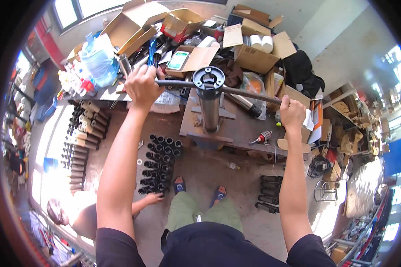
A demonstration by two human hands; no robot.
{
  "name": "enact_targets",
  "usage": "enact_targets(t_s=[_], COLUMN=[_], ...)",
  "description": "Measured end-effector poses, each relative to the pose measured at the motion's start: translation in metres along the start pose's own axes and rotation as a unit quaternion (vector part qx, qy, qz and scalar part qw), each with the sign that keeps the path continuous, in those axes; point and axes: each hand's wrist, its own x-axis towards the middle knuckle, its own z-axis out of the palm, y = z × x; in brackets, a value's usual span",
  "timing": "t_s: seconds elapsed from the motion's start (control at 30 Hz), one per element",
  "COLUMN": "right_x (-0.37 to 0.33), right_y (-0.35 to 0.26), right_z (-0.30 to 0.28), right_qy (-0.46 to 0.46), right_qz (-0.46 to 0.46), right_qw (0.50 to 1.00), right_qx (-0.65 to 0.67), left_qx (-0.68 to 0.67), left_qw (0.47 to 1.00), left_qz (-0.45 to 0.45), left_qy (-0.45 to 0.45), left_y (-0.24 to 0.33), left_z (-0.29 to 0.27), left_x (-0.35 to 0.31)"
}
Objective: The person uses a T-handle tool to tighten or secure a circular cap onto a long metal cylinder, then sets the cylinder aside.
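A silvery metal cylinder [209, 113] stands upright at the workbench edge. A black ring-shaped head [209, 78] with openings sits on its top. From the head a long dark metal bar [249, 95] runs out to both sides; I cannot tell whether it is one piece. My left hand [142, 85] is wrapped round the bar's left end, its fingers closed. At the far right end, my right hand [292, 113] grips the bar in a closed fist. Close beside my left hand a metal tube [124, 65] sticks up. What clamps the cylinder's base is mostly hidden.
Cardboard boxes [258, 55], a blue water jug [98, 60] and a red-and-silver power tool [261, 137] crowd the workbench [236, 129]. Black tubes [158, 162] stand on the floor. Another person's hand [154, 198] reaches toward them at lower left. More black cylinders [269, 191] lie at right.
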Motion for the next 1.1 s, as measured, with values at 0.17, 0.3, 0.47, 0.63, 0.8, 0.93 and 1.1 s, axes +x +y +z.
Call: enact_targets(t_s=[0.17,0.3,0.47,0.63,0.8,0.93,1.1], right_x=[0.007,-0.039,-0.097,-0.098,-0.067,-0.029,-0.032], right_y=[-0.004,-0.021,-0.061,-0.034,-0.004,0.039,0.160], right_z=[-0.007,-0.040,-0.087,-0.077,-0.033,-0.037,-0.089], right_qy=[0.012,0.037,0.042,-0.066,0.001,0.031,-0.005], right_qz=[0.049,0.091,0.113,0.181,0.184,0.158,0.217], right_qw=[0.996,0.990,0.992,0.979,0.966,0.969,0.970], right_qx=[-0.067,-0.105,-0.038,0.070,0.182,0.190,0.111], left_qx=[-0.057,-0.121,-0.144,-0.077,-0.189,0.248,0.331], left_qw=[0.996,0.988,0.981,0.988,0.765,0.596,0.497], left_qz=[0.060,0.099,0.125,0.126,0.499,0.393,0.220], left_qy=[0.015,0.008,-0.042,-0.040,-0.361,-0.656,-0.772], left_y=[-0.010,-0.025,-0.037,0.012,0.202,0.237,0.201], left_z=[0.007,0.040,0.076,0.026,-0.036,0.049,0.079], left_x=[0.001,0.009,0.018,-0.002,-0.002,0.038,0.045])
